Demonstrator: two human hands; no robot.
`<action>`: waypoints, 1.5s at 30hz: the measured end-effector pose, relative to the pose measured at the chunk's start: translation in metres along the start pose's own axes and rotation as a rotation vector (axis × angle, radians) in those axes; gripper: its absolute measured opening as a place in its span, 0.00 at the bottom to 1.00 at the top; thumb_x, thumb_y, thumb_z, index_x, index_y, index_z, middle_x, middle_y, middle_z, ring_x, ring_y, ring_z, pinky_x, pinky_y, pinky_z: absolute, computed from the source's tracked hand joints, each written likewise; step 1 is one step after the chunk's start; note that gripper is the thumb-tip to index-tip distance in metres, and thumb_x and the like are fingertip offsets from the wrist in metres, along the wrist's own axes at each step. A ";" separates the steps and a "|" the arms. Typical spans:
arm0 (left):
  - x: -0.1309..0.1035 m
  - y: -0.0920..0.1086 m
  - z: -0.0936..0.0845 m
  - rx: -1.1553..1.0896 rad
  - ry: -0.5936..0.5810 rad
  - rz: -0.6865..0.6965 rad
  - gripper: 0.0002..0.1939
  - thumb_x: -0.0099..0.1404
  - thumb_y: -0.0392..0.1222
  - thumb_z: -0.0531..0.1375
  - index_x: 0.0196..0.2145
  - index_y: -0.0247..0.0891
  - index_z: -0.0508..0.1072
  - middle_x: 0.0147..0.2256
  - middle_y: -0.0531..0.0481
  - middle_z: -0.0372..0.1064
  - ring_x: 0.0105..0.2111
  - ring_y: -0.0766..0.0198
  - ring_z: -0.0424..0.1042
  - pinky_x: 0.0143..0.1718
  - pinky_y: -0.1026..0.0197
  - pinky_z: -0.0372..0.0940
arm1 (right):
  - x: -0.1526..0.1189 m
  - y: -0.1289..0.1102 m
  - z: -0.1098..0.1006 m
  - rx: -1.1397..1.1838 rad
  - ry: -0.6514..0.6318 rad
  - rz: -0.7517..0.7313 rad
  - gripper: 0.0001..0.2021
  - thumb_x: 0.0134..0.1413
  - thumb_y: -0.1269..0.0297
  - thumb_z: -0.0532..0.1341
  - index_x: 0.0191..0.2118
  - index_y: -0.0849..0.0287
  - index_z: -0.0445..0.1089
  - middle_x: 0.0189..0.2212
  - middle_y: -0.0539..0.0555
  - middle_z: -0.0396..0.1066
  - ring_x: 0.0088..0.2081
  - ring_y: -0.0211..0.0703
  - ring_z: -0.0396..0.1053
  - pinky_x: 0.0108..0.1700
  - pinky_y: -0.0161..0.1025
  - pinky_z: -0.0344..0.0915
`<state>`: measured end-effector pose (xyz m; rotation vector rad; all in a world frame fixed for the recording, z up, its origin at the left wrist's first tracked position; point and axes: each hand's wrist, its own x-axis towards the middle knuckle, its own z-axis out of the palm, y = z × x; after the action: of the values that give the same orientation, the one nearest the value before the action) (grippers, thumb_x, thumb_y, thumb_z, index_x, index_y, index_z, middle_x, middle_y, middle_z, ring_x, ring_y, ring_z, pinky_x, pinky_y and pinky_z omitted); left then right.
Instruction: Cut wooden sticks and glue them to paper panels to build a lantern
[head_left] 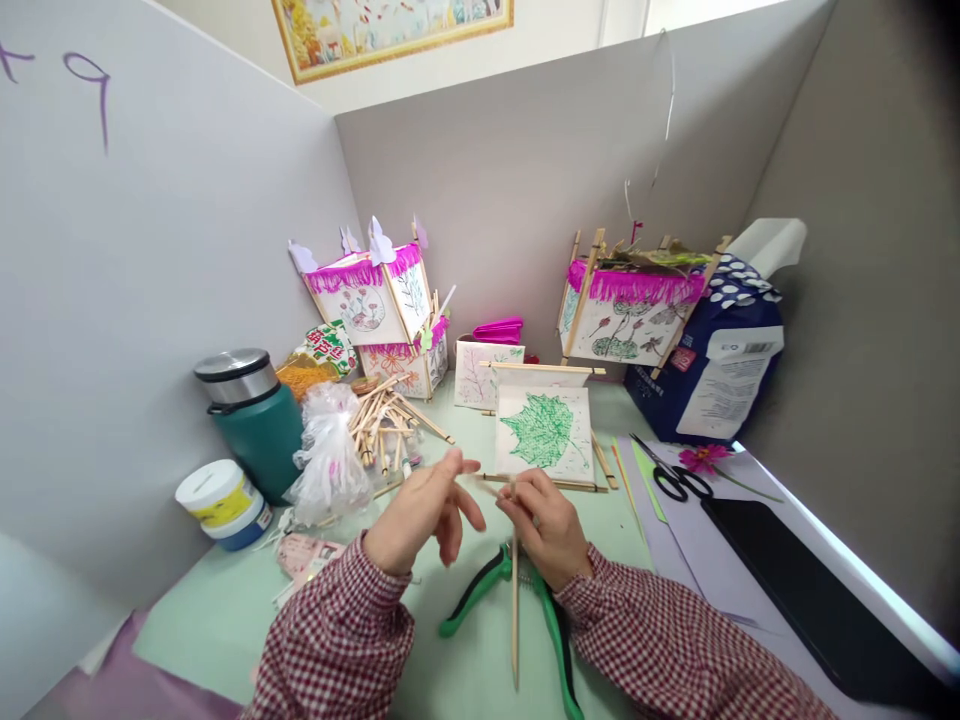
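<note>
A thin wooden stick (515, 620) points toward me, its far end pinched in the fingers of my right hand (547, 525). Another short stick end appears to cross it at those fingertips, though the fingers partly hide the spot. Just to the left, my left hand (424, 510) is raised with its fingers apart and nothing visible in it. Green-handled pliers (559, 655) lie spread on the table under the stick. Beyond my hands stands a paper panel with a green leaf drawing (544, 430), edged by wooden sticks at top and bottom.
A pile of sticks (386, 420), a plastic bag (330, 450), a green flask (259, 430) and a white tub (223, 500) are at left. Decorated lanterns (637, 310) stand behind. Scissors (671, 475), a black tablet-like slab (810, 590) and a blue package (712, 350) are at right.
</note>
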<state>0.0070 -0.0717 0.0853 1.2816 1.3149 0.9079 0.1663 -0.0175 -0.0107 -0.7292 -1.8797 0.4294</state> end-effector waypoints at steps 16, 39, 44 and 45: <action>-0.006 -0.035 0.026 0.913 -0.110 0.546 0.13 0.57 0.30 0.52 0.33 0.44 0.72 0.35 0.53 0.69 0.33 0.65 0.68 0.33 0.63 0.61 | 0.004 0.018 0.001 0.206 0.090 0.399 0.11 0.57 0.58 0.53 0.37 0.60 0.65 0.20 0.47 0.61 0.22 0.36 0.61 0.27 0.34 0.61; 0.054 -0.056 0.010 0.396 0.292 0.378 0.11 0.59 0.40 0.54 0.36 0.37 0.74 0.34 0.48 0.69 0.32 0.65 0.69 0.32 0.65 0.65 | 0.017 0.012 0.014 0.067 -0.214 0.170 0.08 0.56 0.65 0.55 0.29 0.60 0.68 0.27 0.51 0.66 0.32 0.40 0.64 0.35 0.36 0.59; 0.055 -0.062 0.010 0.334 0.255 0.393 0.09 0.58 0.41 0.56 0.33 0.36 0.73 0.30 0.50 0.66 0.28 0.68 0.65 0.29 0.66 0.63 | 0.016 0.013 0.014 0.056 -0.220 0.167 0.10 0.56 0.64 0.56 0.25 0.60 0.65 0.25 0.50 0.63 0.29 0.38 0.62 0.33 0.35 0.58; 0.055 -0.062 0.010 0.318 0.258 0.388 0.09 0.58 0.42 0.55 0.32 0.36 0.72 0.29 0.50 0.66 0.27 0.68 0.65 0.28 0.66 0.63 | 0.016 0.012 0.014 0.066 -0.225 0.182 0.11 0.56 0.64 0.56 0.24 0.59 0.64 0.24 0.49 0.63 0.28 0.38 0.61 0.32 0.34 0.58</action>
<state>0.0110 -0.0277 0.0141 1.7541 1.4796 1.1974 0.1529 0.0029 -0.0123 -0.8394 -2.0039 0.7115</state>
